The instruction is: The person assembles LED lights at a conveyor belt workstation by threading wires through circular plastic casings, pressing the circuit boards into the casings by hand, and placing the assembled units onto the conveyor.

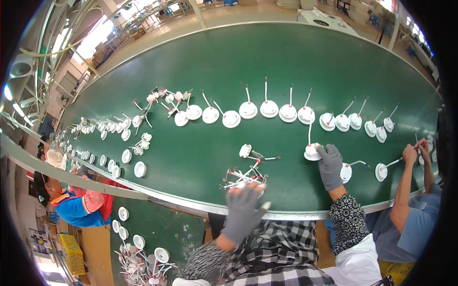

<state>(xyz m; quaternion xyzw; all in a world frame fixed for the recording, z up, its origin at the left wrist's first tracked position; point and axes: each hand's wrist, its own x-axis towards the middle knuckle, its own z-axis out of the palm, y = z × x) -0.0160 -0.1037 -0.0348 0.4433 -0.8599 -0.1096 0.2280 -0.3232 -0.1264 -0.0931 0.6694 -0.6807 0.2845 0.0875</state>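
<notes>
My right hand [330,167], in a grey glove, grips the edge of a white round lamp housing [312,152] between thumb and fingers. A white cable [310,128] rises from that housing. Over a pile of small white wired parts [245,175] with red bits is my left hand [242,213], gloved in grey with bare fingertips. Its fingers are stretched out at the pile and its thumb stands apart; whether a fingertip touches a part I cannot tell. Just beyond the pile lies a single white connector block [245,151] with wires.
A row of corded lamp housings [269,109] spans the green belt [200,152]. More housings [346,172] lie right of my right hand. Another person's hands [416,151] work at far right; a person in blue [76,207] sits at left. A side table [183,233] holds parts.
</notes>
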